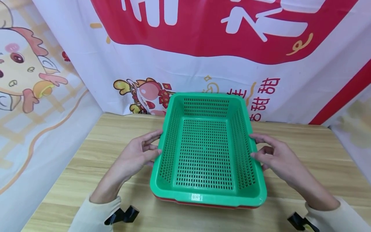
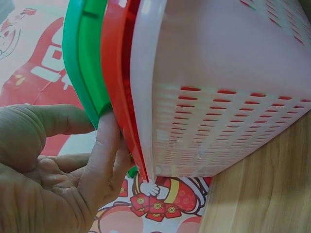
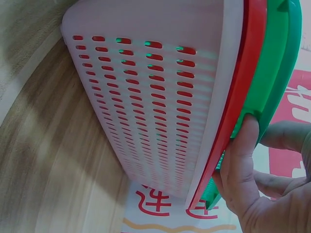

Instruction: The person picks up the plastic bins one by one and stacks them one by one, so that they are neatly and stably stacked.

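A green plastic basket (image 1: 220, 199) with slotted walls and floor is nested on top of a red basket (image 2: 118, 68). Beneath both, a white slotted basket (image 2: 204, 53) stands upright on the table. My left hand (image 1: 135, 155) pinches the green rim at the left long side, the thumb on the outer edge and fingertips tucked under it. On the opposite side my right hand (image 1: 279, 157) holds the same rim. In the right wrist view, fingertips reach between the green rim and the red rim (image 3: 243, 82). From above, the white basket is hidden.
The wooden table (image 1: 95, 145) runs on both sides of the stack. Behind it hangs a printed cloth (image 1: 179, 64) with red and white patterns, close to the stack's far end. Another printed cloth (image 1: 66, 106) hangs along the left.
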`<state>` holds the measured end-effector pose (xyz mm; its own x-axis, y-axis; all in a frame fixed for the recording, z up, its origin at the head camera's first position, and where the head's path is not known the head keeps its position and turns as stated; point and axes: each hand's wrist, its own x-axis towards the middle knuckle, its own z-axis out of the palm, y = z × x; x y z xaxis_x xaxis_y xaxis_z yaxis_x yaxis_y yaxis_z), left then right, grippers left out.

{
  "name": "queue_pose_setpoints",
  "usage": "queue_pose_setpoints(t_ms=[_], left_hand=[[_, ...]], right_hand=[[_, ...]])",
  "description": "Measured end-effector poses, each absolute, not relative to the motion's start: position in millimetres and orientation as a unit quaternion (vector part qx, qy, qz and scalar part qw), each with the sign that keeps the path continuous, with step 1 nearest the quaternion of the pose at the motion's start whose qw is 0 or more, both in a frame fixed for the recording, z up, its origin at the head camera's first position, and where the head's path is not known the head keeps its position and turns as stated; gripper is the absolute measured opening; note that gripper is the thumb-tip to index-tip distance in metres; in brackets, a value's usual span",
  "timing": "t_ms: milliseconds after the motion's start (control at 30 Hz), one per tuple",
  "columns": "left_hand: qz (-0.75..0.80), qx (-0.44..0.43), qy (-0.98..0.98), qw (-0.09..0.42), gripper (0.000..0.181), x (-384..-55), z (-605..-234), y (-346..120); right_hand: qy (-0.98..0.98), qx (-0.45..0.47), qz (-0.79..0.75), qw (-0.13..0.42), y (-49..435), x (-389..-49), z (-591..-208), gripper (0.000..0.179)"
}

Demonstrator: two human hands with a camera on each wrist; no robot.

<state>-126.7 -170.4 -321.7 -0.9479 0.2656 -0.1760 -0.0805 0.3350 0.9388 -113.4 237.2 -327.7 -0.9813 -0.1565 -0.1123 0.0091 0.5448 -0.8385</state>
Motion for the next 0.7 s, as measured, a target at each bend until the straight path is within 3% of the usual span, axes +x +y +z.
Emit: queue_pose_setpoints(t_ms=[700], left_hand=[[0.534, 0.047, 0.835, 0.127, 0.066, -126.0, -323.5, -168.5]], right_hand=[[0.888, -0.043, -0.451, 0.077, 237.8, -111.7, -329.6, 0.063]])
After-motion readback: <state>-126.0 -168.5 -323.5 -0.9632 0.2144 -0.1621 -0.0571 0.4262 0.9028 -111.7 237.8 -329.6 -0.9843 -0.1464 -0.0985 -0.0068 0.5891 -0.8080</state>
